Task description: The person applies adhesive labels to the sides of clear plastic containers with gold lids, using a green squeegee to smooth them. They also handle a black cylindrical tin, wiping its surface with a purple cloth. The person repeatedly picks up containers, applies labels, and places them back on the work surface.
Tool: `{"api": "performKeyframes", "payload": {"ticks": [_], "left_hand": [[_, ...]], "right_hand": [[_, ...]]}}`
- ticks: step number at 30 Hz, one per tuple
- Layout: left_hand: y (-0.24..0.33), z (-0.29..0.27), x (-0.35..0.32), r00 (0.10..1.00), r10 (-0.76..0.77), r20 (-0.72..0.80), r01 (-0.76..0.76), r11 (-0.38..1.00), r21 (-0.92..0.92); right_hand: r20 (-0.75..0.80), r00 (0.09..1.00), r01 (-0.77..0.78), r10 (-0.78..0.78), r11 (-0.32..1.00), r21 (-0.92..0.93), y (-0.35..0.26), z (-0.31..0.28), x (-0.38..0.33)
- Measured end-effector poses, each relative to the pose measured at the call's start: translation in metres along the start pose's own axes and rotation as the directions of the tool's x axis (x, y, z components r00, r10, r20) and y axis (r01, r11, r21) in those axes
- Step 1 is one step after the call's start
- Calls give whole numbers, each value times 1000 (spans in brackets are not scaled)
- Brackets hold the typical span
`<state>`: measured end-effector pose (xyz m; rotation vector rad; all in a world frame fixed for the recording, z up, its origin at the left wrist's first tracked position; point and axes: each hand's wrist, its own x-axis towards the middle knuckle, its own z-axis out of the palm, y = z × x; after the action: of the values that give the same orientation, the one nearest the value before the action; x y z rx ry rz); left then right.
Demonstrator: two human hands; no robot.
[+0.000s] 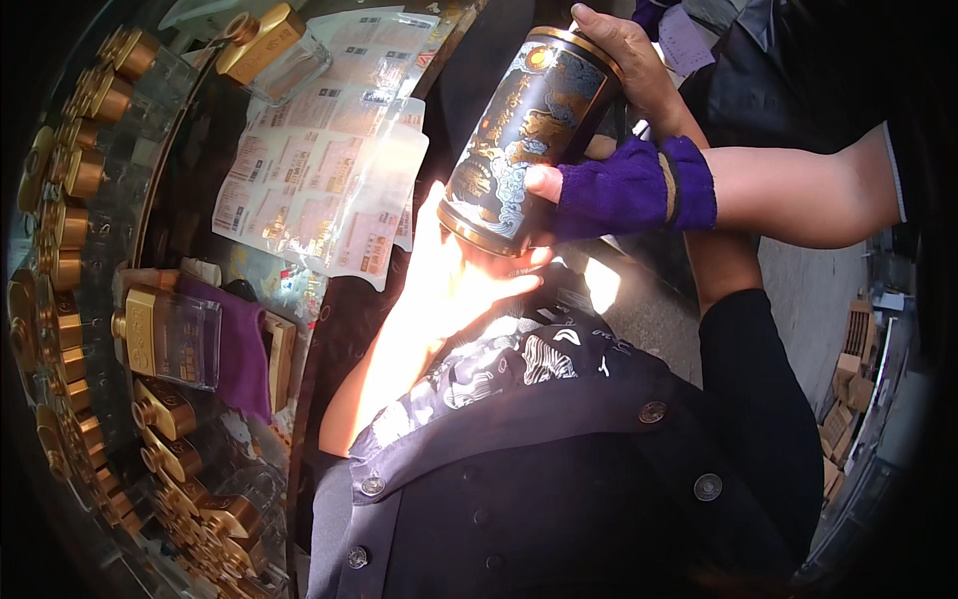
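A black cylindrical canister (524,135) with gold rims and gold-and-silver cloud decoration is held tilted in front of me. My left hand (464,275), brightly sunlit, supports its lower end, with the thumb along the side and fingers under the base. Around the upper end is my right hand (639,65), its thumb at the rim; part of its grip is hidden behind the canister. Another person's hand in a fingerless purple glove (624,190) reaches in from the right and also touches the canister's side, crossing over my right forearm.
Sheets of printed labels (319,170) cover the bench at left. A clear bottle with a gold top (264,45) lies beyond them; another bottle (175,334) lies by a purple cloth (235,349). Several gold-topped bottles (75,220) line the far left. Small brown boxes (853,344) stand at right.
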<state>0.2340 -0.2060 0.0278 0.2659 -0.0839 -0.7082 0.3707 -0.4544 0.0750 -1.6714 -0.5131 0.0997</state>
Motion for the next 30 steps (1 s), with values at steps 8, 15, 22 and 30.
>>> {"api": "performKeyframes", "payload": {"ticks": [8,15,22,30], "left_hand": [[3,-6,-5,1000,23,-21,-23,1000,17],[4,-7,-9,999,27,-42,-26,999,37],[3,-8,-10,998,27,-59,-24,999,44],[5,-10,-9,996,35,-78,-31,998,53]], "right_hand": [[-121,992,-30,17,994,-109,-5,-1,-2],[-114,992,-67,56,994,-92,-12,1,-5],[-111,983,-148,143,988,-45,-5,-5,-8],[-106,990,-97,89,992,-81,13,-14,-7]]}}
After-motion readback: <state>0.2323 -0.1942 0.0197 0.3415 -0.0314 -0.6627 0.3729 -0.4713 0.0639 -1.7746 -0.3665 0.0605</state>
